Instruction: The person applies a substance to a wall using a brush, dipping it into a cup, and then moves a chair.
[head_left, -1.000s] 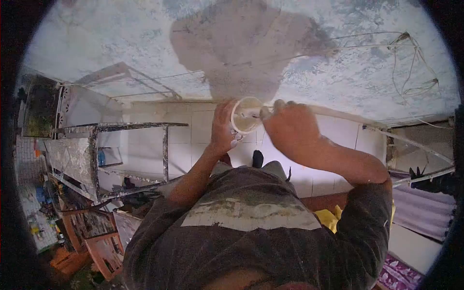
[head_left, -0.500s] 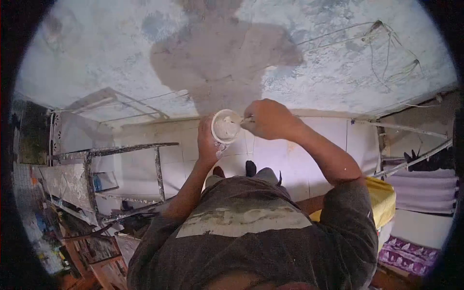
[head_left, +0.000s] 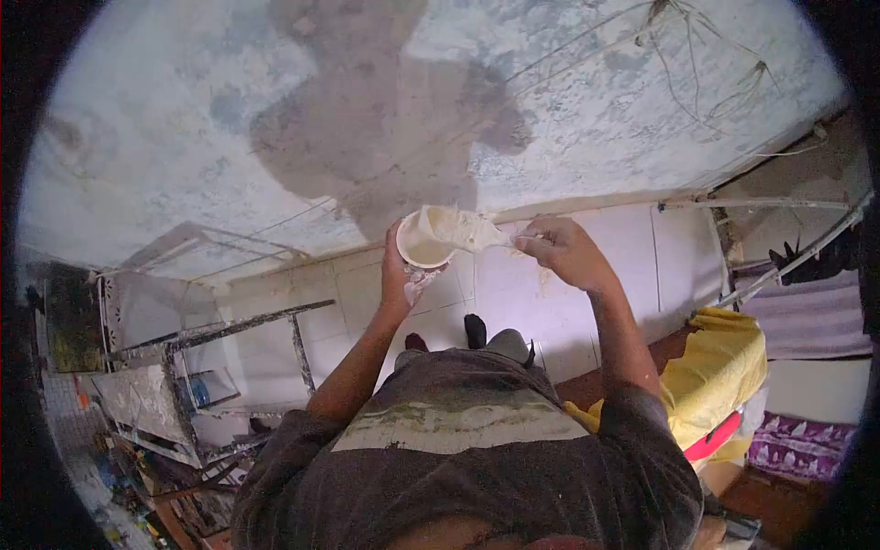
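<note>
My left hand (head_left: pixel 400 280) is wrapped around a white tub (head_left: pixel 422 252), its fingers and palm smeared with whitish paste. The tub is tilted so that its opening faces me, and pale paste coats the inside. With thumb and fingers my right hand (head_left: pixel 570 257) grips the handle end of a putty knife (head_left: pixel 477 231). A thick layer of white paste covers its blade, which lies across the right side of the tub's rim. The blade's exact shape is hidden under the paste.
Ahead stands a patchy white and bluish wall (head_left: pixel 587 119) with loose wires (head_left: pixel 697 64). Below it runs a light tiled floor (head_left: pixel 632 266). A paint-spotted metal frame (head_left: pixel 247 321) is at left. Yellow cloth (head_left: pixel 720 362) covers something at right, near a metal bar (head_left: pixel 797 252).
My right hand has moved right and slightly down, drawing the paste-laden putty knife out of the tub. The tub now shows more of its inside. The view has turned slightly.
</note>
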### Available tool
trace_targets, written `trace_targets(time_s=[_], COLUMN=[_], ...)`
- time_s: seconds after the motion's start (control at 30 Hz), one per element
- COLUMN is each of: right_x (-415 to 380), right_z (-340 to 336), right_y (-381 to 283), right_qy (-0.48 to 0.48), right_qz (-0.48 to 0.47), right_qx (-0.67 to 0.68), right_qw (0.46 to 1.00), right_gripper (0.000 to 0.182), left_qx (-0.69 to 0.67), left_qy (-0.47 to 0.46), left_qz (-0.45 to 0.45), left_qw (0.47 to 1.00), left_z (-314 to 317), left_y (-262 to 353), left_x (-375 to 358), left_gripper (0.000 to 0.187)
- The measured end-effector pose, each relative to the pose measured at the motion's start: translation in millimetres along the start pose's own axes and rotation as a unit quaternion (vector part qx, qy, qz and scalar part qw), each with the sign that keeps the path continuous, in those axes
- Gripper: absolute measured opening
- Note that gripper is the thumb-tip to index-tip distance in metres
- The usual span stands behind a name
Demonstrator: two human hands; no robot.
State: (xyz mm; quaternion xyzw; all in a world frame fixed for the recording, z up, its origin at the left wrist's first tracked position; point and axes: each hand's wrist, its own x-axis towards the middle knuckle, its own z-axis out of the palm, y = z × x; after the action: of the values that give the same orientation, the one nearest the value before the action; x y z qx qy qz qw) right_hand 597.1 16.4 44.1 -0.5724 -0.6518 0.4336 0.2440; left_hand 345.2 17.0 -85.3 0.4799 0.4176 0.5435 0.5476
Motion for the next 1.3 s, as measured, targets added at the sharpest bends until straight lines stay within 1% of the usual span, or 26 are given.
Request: trace_targets(time_s=[0.03,0.07,0.1,0.13,0.2,0.23,0.3,0.33,0.37,0.43,0.5,0.53,0.57,0.67,0.8,0.83,0.87,0.9,0.97,1.0,1.07,1.1,1.17,1.2,1.27,1.3], right_x=[-5,-11,-17,-23,-31,-32,-31,-28,-22,-2,28,43,61,112,178,205,208,196,209,214,212,207,196,194,195,200], right_z=[-3,-6,-10,-12,-19,-26,-41,-49,-57,-71,-85,-92,-96,-105,-88,-69,-59,-49,-15,0,29,38,51,59,66,62], right_y=[9,18,27,38,59,70,93,103,114,132,146,147,144,136,148,178,166,161,202,219,250,260,281,301,331,336], right_qy=[0.005,0.002,-0.001,0.002,0.070,0.072,0.166,0.169,0.203,0.237,0.300,0.300,0.297,0.302,0.297,0.356,0.410,0.351,0.337,0.334,0.319,0.317,0.293,0.294,0.221,0.222], right_qz=[0.000,0.040,0.078,0.076,0.085,0.082,0.052,0.048,0.046,0.039,0.055,0.052,0.019,-0.051,-0.085,-0.080,-0.075,-0.010,-0.001,-0.002,0.080,0.079,0.125,0.120,0.129,0.127], right_qx=[0.001,0.106,0.210,0.209,0.364,0.364,0.419,0.419,0.430,0.441,0.379,0.382,0.381,0.365,0.364,0.268,0.169,0.185,0.135,0.136,0.156,0.154,0.065,0.063,-0.139,-0.143], right_qw=[1.000,0.994,0.975,0.975,0.925,0.925,0.891,0.891,0.879,0.864,0.874,0.873,0.875,0.879,0.879,0.892,0.893,0.918,0.932,0.933,0.931,0.932,0.946,0.946,0.957,0.956], right_gripper=[0.026,0.023,0.021,0.021,0.018,0.018,0.017,0.017,0.016,0.016,0.016,0.016,0.017,0.019,0.021,0.026,0.030,0.037,0.039,0.039,0.041,0.041,0.044,0.044,0.045,0.045], left_qx=[0.049,0.097,0.096,0.050,0.002,0.050,0.097,-0.073,-0.240,-0.250,-0.258,-0.059,0.143,0.156,0.213,0.198,0.182,0.185,0.064,0.065,-0.058,-0.060,0.094,0.091,-0.179,-0.183], left_qy=[-0.015,-0.028,-0.032,-0.022,-0.012,-0.009,-0.009,-0.007,-0.007,0.019,0.046,0.035,0.022,0.052,0.091,0.109,0.128,0.133,0.151,0.155,0.202,0.205,0.165,0.166,0.214,0.214], left_qz=[0.036,0.072,0.075,0.036,0.001,0.039,0.081,-0.017,-0.115,-0.130,-0.145,-0.028,0.091,0.047,0.047,0.038,0.029,0.027,-0.020,-0.020,-0.058,-0.058,-0.007,-0.003,-0.086,-0.084], left_qw=[0.998,0.992,0.992,0.998,1.000,0.998,0.992,0.997,0.964,0.959,0.954,0.997,0.985,0.985,0.972,0.973,0.974,0.973,0.986,0.986,0.976,0.975,0.982,0.982,0.956,0.956], left_z=[5,11,16,19,32,41,55,60,63,63,60,59,58,53,55,54,52,49,43,45,51,46,33,39,57,48], left_y=[-2,-4,-8,-13,-13,-5,11,19,23,18,10,5,2,1,8,4,1,-2,-5,-1,12,6,-10,0,26,12], left_x=[5,10,15,21,29,30,31,32,34,40,40,37,35,34,26,25,23,21,17,17,13,10,9,11,13,12], left_gripper=[0.077,0.075,0.075,0.071,0.067,0.070,0.073,0.073,0.073,0.074,0.075,0.076,0.077,0.081,0.083,0.084,0.085,0.085,0.085,0.085,0.083,0.083,0.082,0.082,0.083,0.083])
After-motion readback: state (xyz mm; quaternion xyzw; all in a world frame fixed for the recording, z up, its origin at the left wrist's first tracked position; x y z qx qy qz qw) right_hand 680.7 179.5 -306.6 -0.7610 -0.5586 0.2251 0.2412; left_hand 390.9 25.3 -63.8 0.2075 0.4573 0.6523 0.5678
